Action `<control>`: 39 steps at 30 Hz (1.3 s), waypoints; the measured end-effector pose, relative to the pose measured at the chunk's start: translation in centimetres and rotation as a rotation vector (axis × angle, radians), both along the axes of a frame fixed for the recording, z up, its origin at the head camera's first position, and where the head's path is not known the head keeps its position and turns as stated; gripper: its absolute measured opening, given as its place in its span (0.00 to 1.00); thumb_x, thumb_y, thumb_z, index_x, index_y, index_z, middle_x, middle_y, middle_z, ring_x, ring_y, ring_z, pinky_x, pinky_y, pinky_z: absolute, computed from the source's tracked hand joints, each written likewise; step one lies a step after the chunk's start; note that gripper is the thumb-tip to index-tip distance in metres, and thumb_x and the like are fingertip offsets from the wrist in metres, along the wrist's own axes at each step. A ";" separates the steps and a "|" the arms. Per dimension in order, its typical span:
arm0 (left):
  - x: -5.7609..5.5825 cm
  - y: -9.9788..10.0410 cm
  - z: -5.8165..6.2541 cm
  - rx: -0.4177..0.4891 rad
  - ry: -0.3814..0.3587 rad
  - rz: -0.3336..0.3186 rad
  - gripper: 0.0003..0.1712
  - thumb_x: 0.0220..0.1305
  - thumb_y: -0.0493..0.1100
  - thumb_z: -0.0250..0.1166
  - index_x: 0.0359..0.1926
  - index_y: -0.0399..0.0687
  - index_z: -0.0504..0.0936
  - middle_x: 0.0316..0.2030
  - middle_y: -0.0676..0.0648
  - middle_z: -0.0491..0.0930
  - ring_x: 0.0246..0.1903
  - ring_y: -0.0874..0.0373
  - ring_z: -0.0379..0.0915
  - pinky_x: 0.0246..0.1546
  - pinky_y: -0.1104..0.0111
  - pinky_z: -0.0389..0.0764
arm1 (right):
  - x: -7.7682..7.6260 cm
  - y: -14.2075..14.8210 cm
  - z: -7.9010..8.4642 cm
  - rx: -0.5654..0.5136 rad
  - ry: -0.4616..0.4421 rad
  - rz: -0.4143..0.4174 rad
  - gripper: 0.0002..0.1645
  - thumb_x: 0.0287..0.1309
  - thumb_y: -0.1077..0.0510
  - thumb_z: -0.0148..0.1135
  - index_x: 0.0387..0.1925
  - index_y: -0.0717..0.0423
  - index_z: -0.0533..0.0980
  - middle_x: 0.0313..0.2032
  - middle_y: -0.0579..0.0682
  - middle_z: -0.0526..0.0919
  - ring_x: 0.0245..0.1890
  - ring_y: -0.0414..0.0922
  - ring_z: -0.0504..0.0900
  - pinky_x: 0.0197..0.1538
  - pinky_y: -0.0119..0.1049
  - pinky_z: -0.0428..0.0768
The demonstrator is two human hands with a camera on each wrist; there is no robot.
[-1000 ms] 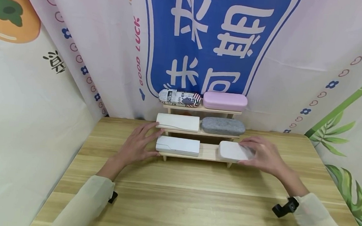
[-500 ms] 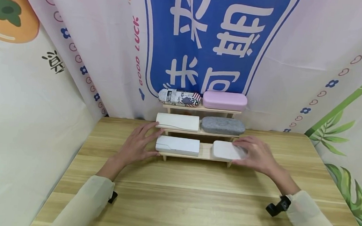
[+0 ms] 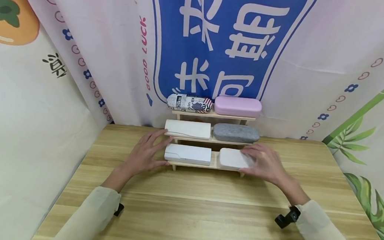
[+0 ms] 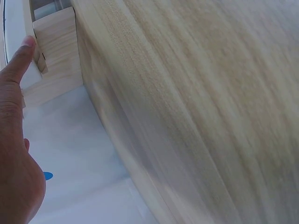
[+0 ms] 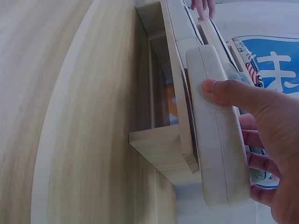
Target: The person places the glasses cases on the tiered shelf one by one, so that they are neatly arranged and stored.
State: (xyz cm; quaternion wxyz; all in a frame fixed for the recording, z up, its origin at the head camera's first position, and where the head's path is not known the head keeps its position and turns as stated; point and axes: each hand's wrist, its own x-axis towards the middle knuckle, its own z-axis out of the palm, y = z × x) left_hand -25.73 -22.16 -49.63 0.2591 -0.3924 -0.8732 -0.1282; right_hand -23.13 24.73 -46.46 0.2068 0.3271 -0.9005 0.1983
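A three-tier wooden display rack (image 3: 214,165) stands on the table with glasses cases on its tiers. My right hand (image 3: 265,163) grips a white rounded glasses case (image 3: 232,158) on the bottom tier, thumb on its front side and fingers behind. In the right wrist view, this case (image 5: 219,140) sticks out past the rack's end. Left of it lies a white flat glasses case (image 3: 188,154), a narrow gap between them. My left hand (image 3: 146,152) rests at the rack's left end with fingers spread; its thumb (image 4: 21,58) touches the bottom tier's edge.
On the middle tier are a cream glasses case (image 3: 188,129) and a grey felt one (image 3: 236,133). The top tier bears a newsprint-patterned case (image 3: 189,103) and a pink one (image 3: 238,106). A printed curtain (image 3: 316,69) hangs behind the wooden table (image 3: 185,216).
My right hand has slid the white rounded case leftward along the bottom tier, narrowing the gap to the white flat case. The left hand has stayed at the rack's left end.
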 end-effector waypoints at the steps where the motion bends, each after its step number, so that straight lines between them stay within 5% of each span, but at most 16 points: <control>1: 0.0 0.0 0.0 0.000 0.000 0.000 0.61 0.42 0.60 0.88 0.75 0.47 0.73 0.78 0.37 0.61 0.70 0.35 0.65 0.68 0.39 0.71 | 0.0 -0.1 -0.1 0.002 -0.003 0.000 0.42 0.28 0.43 0.92 0.48 0.58 0.89 0.48 0.55 0.91 0.47 0.56 0.89 0.39 0.48 0.87; 39: 0.1 0.1 0.2 0.002 -0.027 0.002 0.61 0.43 0.60 0.88 0.76 0.48 0.72 0.78 0.37 0.60 0.70 0.35 0.65 0.69 0.38 0.69 | -0.3 -2.5 -0.2 0.086 0.037 -0.002 0.38 0.36 0.40 0.89 0.47 0.57 0.90 0.48 0.53 0.92 0.47 0.56 0.90 0.43 0.51 0.89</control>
